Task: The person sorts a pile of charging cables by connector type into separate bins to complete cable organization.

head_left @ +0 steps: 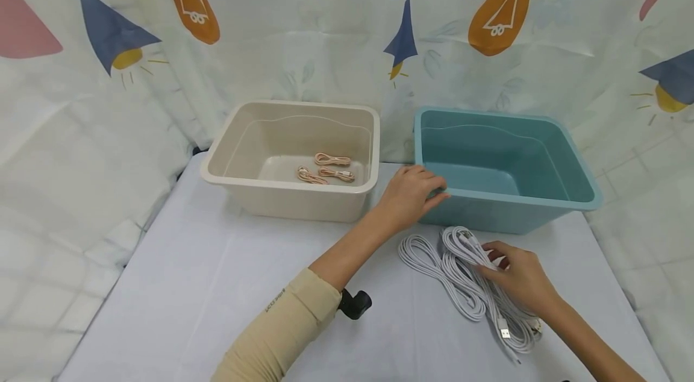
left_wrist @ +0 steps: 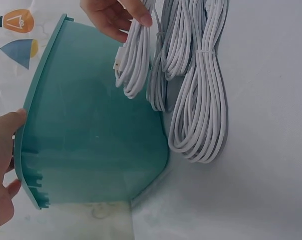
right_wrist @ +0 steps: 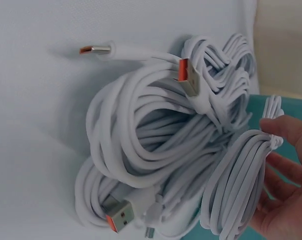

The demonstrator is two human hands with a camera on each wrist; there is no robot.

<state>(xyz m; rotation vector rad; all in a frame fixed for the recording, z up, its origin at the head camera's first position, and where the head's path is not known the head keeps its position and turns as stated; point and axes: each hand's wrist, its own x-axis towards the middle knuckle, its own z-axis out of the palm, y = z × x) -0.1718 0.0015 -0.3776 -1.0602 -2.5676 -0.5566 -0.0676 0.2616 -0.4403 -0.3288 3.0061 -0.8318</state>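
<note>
With my left hand (head_left: 410, 194) I grip the left front corner of the teal plastic bin (head_left: 499, 211) by its rim. My right hand (head_left: 518, 278) pinches a coiled white USB cable (right_wrist: 237, 186) between thumb and fingers, in front of that bin. In the left wrist view the held cable (left_wrist: 134, 62) hangs against the bin's side, its plug showing. Beneath and beside it, several more bundled white cables (left_wrist: 203, 107) lie on the table. The right wrist view shows a USB plug (right_wrist: 191, 80) with an orange tip among them.
Left of the teal bin stands a beige bin (head_left: 282, 198) with 3 small coiled tan cables (head_left: 332, 159) inside. A white cloth covers the table (head_left: 179, 309). Behind hangs a curtain (head_left: 347, 56) printed with lamps and bulbs. A black object (head_left: 356, 305) shows beside my left sleeve.
</note>
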